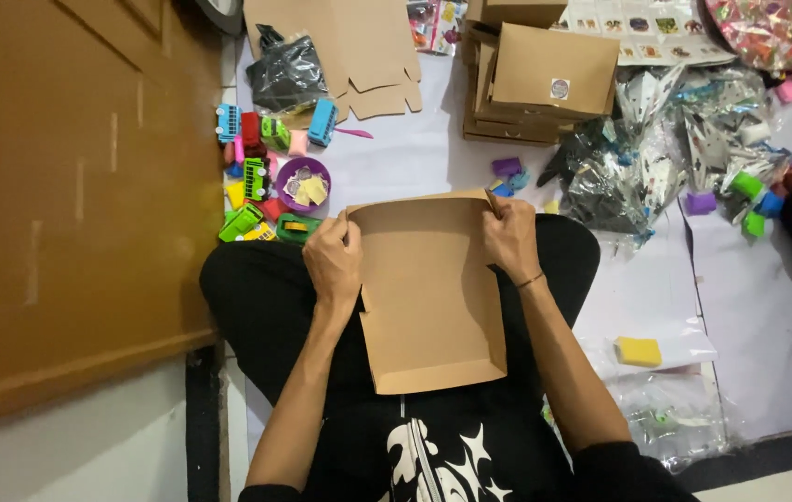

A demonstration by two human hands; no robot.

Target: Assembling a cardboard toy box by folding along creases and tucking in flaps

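You sit cross-legged on the floor in black trousers, looking down at your lap. Both your hands grip a flat, unfolded brown cardboard box blank [429, 297] that lies across your legs, its far edge bent upward. Your left hand [333, 260] is clamped on the blank's far left corner, fingers curled over the raised edge. Your right hand [510, 237] pinches the far right corner the same way; a thin dark band circles that wrist. The two hands are well apart, one at each corner.

Just beyond your left hand, a small purple round bowl [302, 181] holds scraps of paper, beside a cluster of bright plastic toy buses [257, 172]. Farther off, a stack of folded brown cardboard boxes [540, 79] rests on the white floor sheet [415, 149]. To your right lie crinkled silver foil bags [638, 167] and a yellow sponge block [639, 351].
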